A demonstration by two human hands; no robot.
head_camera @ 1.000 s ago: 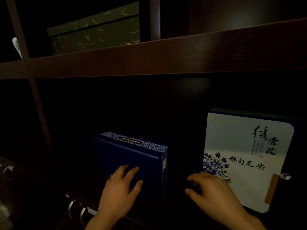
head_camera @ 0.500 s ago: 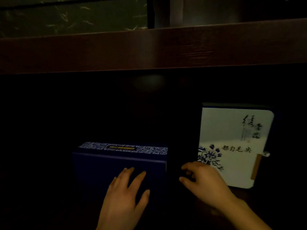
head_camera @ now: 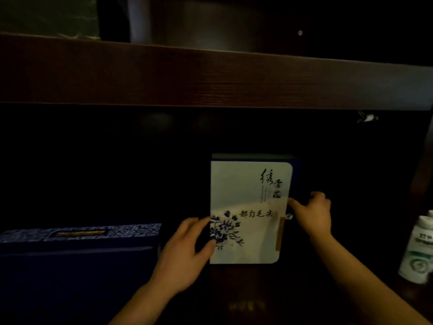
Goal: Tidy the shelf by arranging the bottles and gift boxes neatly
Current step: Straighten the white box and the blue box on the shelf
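A white gift box [head_camera: 246,198] with blue flowers and black writing stands upright in the dark lower shelf compartment. My left hand [head_camera: 185,252] grips its left edge, thumb on the front by the flowers. My right hand [head_camera: 312,213] holds its right edge, fingers curled around the side near the clasp. A dark blue gift box [head_camera: 77,252] with a patterned top lies at the lower left, apart from both hands. A white bottle [head_camera: 418,249] with green print stands at the far right.
A thick dark wooden shelf board [head_camera: 210,76] runs across above the compartment. A green patterned box [head_camera: 49,16] sits on the upper shelf at the top left. The compartment's back is too dark to make out.
Both hands left the dark blue box area and moved right to the white box, one on each side. The view shifted right, bringing the white bottle in.
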